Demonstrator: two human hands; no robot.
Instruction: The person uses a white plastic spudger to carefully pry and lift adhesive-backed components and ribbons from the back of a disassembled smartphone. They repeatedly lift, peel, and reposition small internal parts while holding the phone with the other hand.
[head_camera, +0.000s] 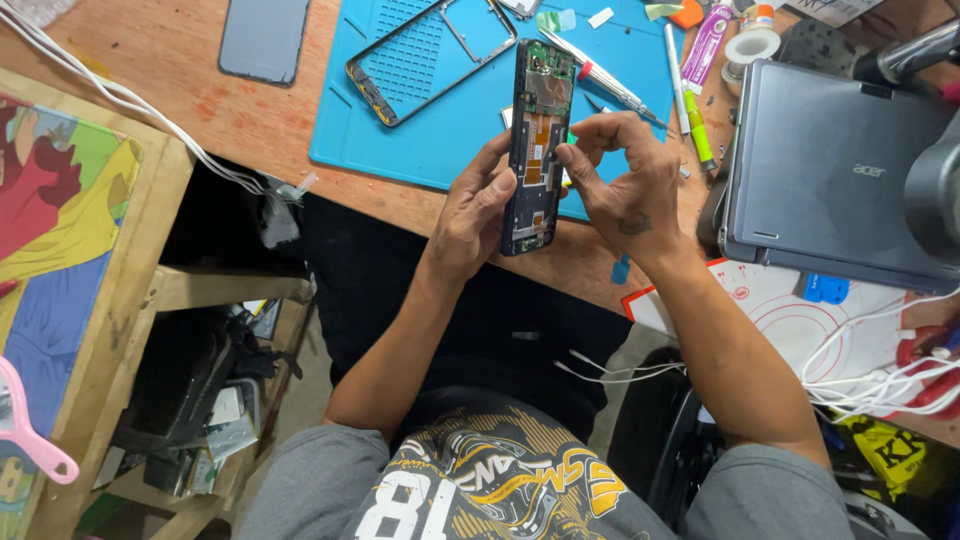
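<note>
Both hands on an opened phone, held above the near edge of the blue mat.

Left hand (470, 215) wraps the opened phone (535, 145) from its left side, fingers curled against the edge, holding it upright-lengthwise with the circuit boards and orange ribbon cable facing up. Right hand (625, 180) is pinched, thumb and forefinger tips meeting at the phone's right edge near mid-length; whether something tiny sits between them cannot be told. Under and behind the phone: blue mat (470, 120) on the wooden table (200, 100). On the mat, a bare phone frame (425, 55) up left, a screwdriver (605, 80) just right of the phone's top. Grey laptop (835, 175) shut, well right. Dark phone back panel (265, 38) off the mat, far left.
</note>
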